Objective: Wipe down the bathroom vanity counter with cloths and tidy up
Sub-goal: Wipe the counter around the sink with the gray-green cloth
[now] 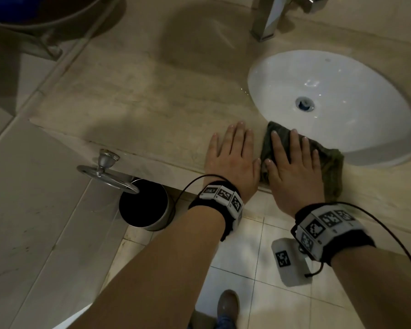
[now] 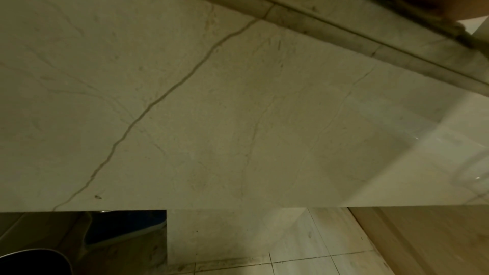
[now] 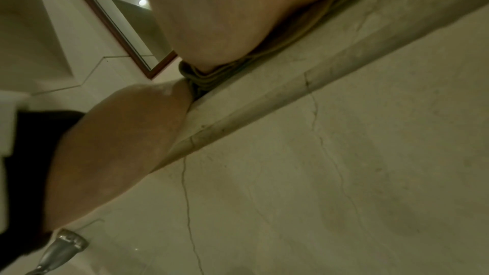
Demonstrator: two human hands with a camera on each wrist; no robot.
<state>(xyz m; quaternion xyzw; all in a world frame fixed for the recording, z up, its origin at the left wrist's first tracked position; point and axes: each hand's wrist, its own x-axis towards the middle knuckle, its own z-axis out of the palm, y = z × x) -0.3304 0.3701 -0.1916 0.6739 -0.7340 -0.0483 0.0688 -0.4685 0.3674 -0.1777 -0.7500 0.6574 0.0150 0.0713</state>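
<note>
A dark green cloth (image 1: 330,167) lies on the beige marble counter (image 1: 133,96) at its front edge, just below the white sink (image 1: 342,74). My right hand (image 1: 292,160) lies flat on the cloth with straight, spread fingers. My left hand (image 1: 233,153) rests flat on the bare counter right beside it, fingers straight, thumb close to the cloth. In the right wrist view the cloth (image 3: 206,78) shows folded under my right palm (image 3: 225,18) at the counter's lip. The left wrist view shows mostly the counter's front panel (image 2: 211,112), with the cloth (image 2: 412,7) at the top right.
A chrome tap (image 1: 268,17) stands behind the sink. A steel bin (image 1: 145,205) with its lid (image 1: 105,172) raised sits on the tiled floor under the counter's left end. A white tagged device (image 1: 290,260) lies on the floor tiles. A shoe (image 1: 228,305) shows below.
</note>
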